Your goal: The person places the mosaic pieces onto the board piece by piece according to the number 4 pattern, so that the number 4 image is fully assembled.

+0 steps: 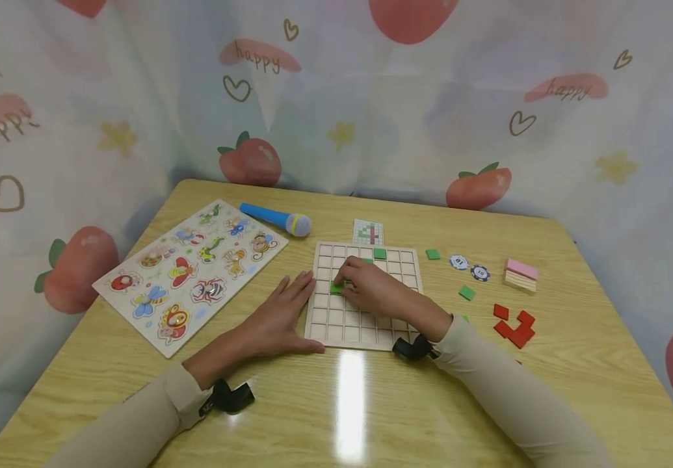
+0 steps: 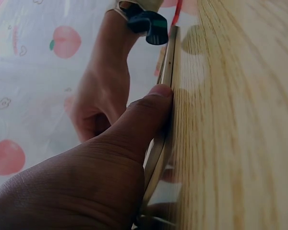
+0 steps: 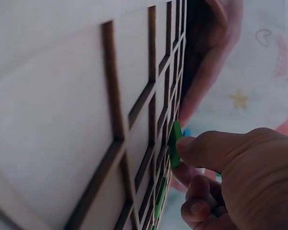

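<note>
A square wooden grid board (image 1: pixel 335 317) lies on the table before me. Between thumb and finger, my right hand (image 1: pixel 380 290) pinches a green square tile (image 3: pixel 174 146) over a cell in the board's left part. The tile looks tilted in the right wrist view. Another green tile (image 1: pixel 380 253) sits in the board's top row, and one more is partly hidden behind my right fingers. My left hand (image 1: pixel 274 320) rests at the board's left side with fingers extended, its thumb (image 2: pixel 153 98) touching the near edge.
Behind the board lies a pattern card (image 1: pixel 368 232). To the right are loose green tiles (image 1: pixel 432 254), two poker chips (image 1: pixel 469 267), red tiles (image 1: pixel 514 328) and a pink-topped stack (image 1: pixel 520 275). An insect puzzle board (image 1: pixel 137 318) and toy microphone (image 1: pixel 274 218) lie left.
</note>
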The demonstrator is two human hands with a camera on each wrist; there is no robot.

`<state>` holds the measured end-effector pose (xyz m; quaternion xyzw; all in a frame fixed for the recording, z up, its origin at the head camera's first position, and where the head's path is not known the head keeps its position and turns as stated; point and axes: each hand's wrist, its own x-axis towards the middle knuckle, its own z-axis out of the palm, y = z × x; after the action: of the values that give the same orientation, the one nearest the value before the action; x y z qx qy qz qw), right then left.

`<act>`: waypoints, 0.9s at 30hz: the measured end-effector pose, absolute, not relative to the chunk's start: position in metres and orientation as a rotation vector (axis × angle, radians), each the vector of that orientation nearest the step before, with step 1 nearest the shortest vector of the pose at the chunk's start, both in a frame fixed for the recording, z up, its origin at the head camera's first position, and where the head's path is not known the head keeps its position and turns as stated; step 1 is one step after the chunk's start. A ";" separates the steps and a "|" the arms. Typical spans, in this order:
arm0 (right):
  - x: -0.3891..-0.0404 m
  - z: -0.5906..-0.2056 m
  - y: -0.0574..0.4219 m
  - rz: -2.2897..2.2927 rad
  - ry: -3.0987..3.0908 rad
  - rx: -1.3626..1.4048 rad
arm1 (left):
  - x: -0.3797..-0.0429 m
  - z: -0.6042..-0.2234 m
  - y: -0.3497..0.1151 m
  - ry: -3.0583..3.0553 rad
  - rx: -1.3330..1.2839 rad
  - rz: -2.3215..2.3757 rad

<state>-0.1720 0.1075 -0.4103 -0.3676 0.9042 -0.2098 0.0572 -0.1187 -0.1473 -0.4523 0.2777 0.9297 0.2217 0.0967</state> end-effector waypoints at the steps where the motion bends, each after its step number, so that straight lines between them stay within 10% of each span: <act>1: -0.172 -0.411 0.107 -0.629 2.746 -1.117 | -0.119 -0.452 -0.147 2.755 0.823 0.654; 15: -0.151 -0.402 0.148 -0.734 2.837 -1.220 | -0.118 -0.451 -0.144 2.756 0.831 0.644; 27: -0.100 -0.413 0.283 -1.253 3.370 -0.630 | -0.118 -0.451 -0.146 2.752 0.814 0.679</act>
<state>-0.1000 0.2833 -0.4134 -0.1669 0.8936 -0.3323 -0.2514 -0.1181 -0.1462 -0.4515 0.2747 0.9289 0.2291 0.0959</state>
